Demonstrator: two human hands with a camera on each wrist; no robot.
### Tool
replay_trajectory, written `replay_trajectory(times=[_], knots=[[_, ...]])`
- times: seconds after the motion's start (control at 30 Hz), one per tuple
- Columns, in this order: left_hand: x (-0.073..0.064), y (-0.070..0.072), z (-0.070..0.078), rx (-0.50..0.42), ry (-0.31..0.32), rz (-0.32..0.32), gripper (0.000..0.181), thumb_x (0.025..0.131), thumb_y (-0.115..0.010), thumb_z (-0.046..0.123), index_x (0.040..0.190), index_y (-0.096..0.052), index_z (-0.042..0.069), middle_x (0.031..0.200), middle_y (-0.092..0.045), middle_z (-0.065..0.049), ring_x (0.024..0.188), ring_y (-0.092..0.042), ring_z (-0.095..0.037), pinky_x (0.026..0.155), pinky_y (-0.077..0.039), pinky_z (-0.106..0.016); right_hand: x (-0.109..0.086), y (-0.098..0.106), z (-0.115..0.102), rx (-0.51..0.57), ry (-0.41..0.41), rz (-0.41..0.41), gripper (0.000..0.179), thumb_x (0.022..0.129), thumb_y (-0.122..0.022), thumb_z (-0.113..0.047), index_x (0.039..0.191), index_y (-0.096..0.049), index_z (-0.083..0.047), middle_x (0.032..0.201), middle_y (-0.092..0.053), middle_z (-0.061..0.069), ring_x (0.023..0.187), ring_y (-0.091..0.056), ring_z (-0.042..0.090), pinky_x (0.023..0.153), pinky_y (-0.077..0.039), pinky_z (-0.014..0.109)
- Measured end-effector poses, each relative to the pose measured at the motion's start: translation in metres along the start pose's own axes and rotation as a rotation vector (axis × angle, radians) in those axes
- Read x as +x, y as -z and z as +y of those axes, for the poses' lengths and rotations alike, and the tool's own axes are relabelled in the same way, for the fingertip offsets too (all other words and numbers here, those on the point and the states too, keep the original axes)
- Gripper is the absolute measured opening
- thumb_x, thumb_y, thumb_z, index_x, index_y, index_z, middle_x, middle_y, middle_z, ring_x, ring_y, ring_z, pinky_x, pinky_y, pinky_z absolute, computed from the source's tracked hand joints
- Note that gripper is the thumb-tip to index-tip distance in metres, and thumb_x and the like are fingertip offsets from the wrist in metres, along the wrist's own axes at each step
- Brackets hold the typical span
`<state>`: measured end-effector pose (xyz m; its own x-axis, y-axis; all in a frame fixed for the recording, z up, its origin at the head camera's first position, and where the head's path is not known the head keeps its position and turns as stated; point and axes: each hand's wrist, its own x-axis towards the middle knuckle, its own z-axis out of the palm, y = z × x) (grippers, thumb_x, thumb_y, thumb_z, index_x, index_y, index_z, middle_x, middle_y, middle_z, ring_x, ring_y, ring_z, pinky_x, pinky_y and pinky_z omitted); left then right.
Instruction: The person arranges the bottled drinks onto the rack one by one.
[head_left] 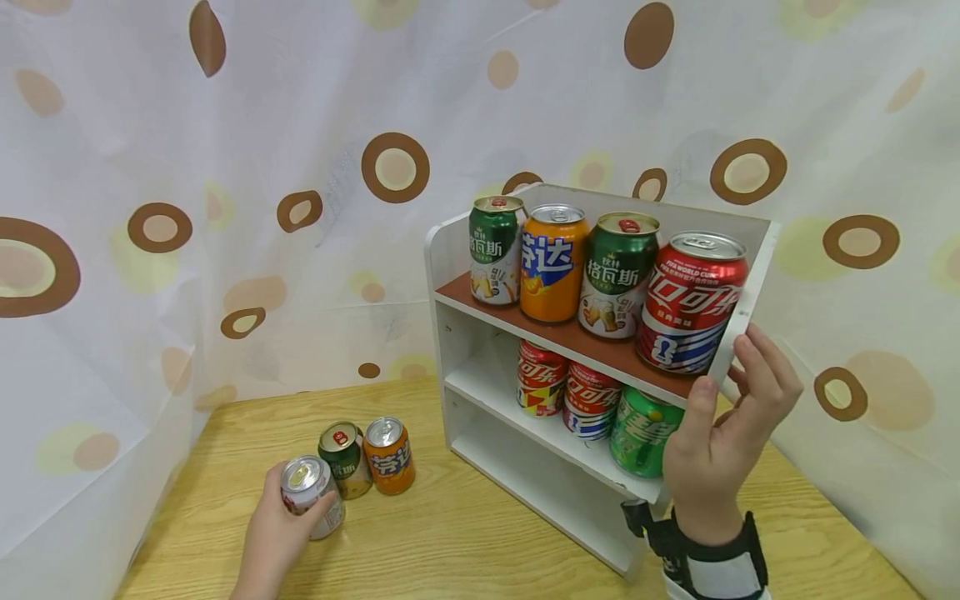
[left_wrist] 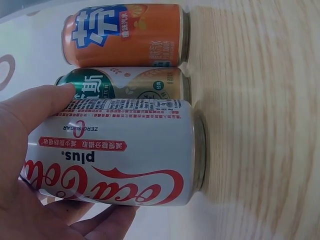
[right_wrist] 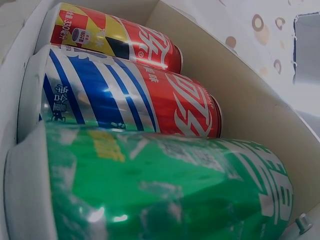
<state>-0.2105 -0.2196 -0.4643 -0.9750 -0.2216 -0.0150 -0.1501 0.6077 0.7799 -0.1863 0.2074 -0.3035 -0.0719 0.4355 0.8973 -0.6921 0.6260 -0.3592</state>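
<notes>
My left hand (head_left: pixel 281 521) grips a white Coca-Cola Plus can (left_wrist: pixel 115 150) standing on the wooden table, thumb on one side and fingers on the other. Right beside that can stand a green-and-gold kvass can (head_left: pixel 345 458) and an orange Fanta can (head_left: pixel 390 457). At the right, my right hand (head_left: pixel 723 442) holds the side panel of a white three-level shelf (head_left: pixel 525 500), with the thumb at its front edge and fingers on the outer side. In the right wrist view, a green can (right_wrist: pixel 165 185) lies closest to the camera; the right hand is out of that view.
On the shelf's top level stand two kvass cans (head_left: pixel 618 279), a Fanta can (head_left: pixel 553 265) and a red Coca-Cola can (head_left: pixel 692 304). The middle level holds two red cola cans (head_left: pixel 591 400) and the green can. A patterned curtain (head_left: pixel 300 125) hangs behind the table.
</notes>
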Motion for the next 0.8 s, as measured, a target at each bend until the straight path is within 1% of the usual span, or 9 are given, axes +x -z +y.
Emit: replay_trajectory(times=[0.43, 0.67, 0.8], knots=[[-0.0011, -0.0032, 0.0006, 0.015, -0.014, 0.034, 0.091, 0.091, -0.078, 0.033, 0.155, -0.024, -0.004, 0.147, -0.047, -0.035, 0.136, -0.048, -0.054, 0.110, -0.041, -0.069, -0.0008, 0.0019, 0.0007, -0.007, -0.007, -0.008, 0.030, 0.100, -0.046, -0.007, 0.123, -0.045, 0.012, 0.139, -0.046, 0.016, 0.132, -0.040, 0.024, 0.100, -0.034, 0.022], [-0.0021, -0.0066, -0.0008, 0.030, -0.020, 0.081, 0.091, 0.091, -0.078, 0.032, 0.154, -0.026, -0.006, 0.145, -0.049, -0.037, 0.133, -0.050, -0.055, 0.108, -0.042, -0.068, -0.0004, 0.0015, 0.0009, 0.000, -0.005, -0.008, 0.030, 0.101, -0.046, -0.008, 0.123, -0.046, 0.013, 0.139, -0.046, 0.016, 0.132, -0.041, 0.025, 0.100, -0.035, 0.022], [-0.0039, -0.0044, -0.0006, 0.052, -0.026, 0.121, 0.091, 0.090, -0.079, 0.035, 0.153, -0.028, -0.006, 0.142, -0.051, -0.038, 0.129, -0.053, -0.055, 0.105, -0.045, -0.068, -0.0003, 0.0015, 0.0010, -0.001, -0.005, -0.012, 0.031, 0.101, -0.046, -0.009, 0.123, -0.045, 0.013, 0.139, -0.046, 0.016, 0.132, -0.041, 0.024, 0.100, -0.035, 0.022]])
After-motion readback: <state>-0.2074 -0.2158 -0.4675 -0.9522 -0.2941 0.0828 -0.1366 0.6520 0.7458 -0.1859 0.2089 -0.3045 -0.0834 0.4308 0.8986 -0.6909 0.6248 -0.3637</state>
